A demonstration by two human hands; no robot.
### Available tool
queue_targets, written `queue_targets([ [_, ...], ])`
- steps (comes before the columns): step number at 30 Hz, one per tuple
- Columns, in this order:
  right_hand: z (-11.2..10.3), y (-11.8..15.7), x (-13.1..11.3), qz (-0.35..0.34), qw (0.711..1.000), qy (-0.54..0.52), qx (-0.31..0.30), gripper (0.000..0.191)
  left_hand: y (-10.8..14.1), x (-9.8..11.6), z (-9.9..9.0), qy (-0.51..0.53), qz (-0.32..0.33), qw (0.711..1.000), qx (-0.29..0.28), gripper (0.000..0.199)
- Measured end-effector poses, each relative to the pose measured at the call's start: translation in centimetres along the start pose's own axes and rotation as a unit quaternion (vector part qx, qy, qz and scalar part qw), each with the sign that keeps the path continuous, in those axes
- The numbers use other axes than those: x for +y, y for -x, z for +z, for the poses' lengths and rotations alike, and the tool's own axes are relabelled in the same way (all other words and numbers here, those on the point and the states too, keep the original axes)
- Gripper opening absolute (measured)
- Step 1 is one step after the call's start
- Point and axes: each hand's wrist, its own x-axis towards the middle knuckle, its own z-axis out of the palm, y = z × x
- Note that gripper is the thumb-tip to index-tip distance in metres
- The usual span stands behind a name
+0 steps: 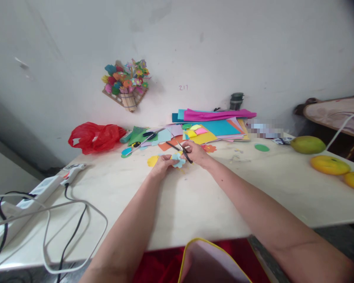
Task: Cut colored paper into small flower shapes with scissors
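Note:
My left hand [163, 163] is closed on a light blue paper flower [178, 160] above the white table. Just right of it, my right hand [194, 152] holds a pair of dark-handled scissors [183, 149], whose blades point up and away to the left. Both hands are close together, with the scissors beside the blue flower. A yellow paper piece [152, 160] lies at the left hand's far side. Beyond the right hand rests an orange-red paper flower [209, 148]. My fingertips are small and partly hidden.
Coloured paper sheets [221, 129] are stacked at the wall. Another pair of scissors [152, 134] and a red plastic bag [97, 137] lie left of them. A power strip [44, 190] with cables is at left, yellow-green fruits [330, 164] at right.

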Motion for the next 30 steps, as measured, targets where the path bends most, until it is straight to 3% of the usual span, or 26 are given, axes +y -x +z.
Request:
queue_targets([
  [7,1.3,0.1,0.5,0.026,0.993,-0.069,0.096,0.035,-0.3,0.0,0.2,0.054,0.024,0.996,0.059,0.018],
  [11,1.8,0.0,0.8,0.039,0.987,-0.093,0.124,0.033,-0.3,0.0,0.2,0.076,0.026,0.994,0.073,0.021],
  [15,0.9,-0.1,0.8,0.047,0.988,-0.079,0.125,0.034,-0.3,0.2,0.0,0.107,0.037,0.988,0.106,0.024],
  [17,-0.3,-0.2,0.8,0.051,0.994,-0.035,0.091,0.029,-0.2,0.5,-0.2,0.128,0.045,0.981,0.14,0.022],
  [21,-3.0,-0.2,0.5,0.065,0.993,0.073,-0.064,0.028,-0.3,0.9,-0.7,0.167,0.067,0.965,0.191,0.018],
  [26,-5.5,0.4,-0.1,0.099,0.953,0.181,-0.22,0.033,-0.4,1.0,-1.2,0.182,0.051,0.959,0.213,0.019],
  [30,-6.3,0.7,-0.5,0.115,0.931,0.211,-0.273,0.034,-0.4,1.0,-1.2,0.188,0.026,0.961,0.199,0.013],
])
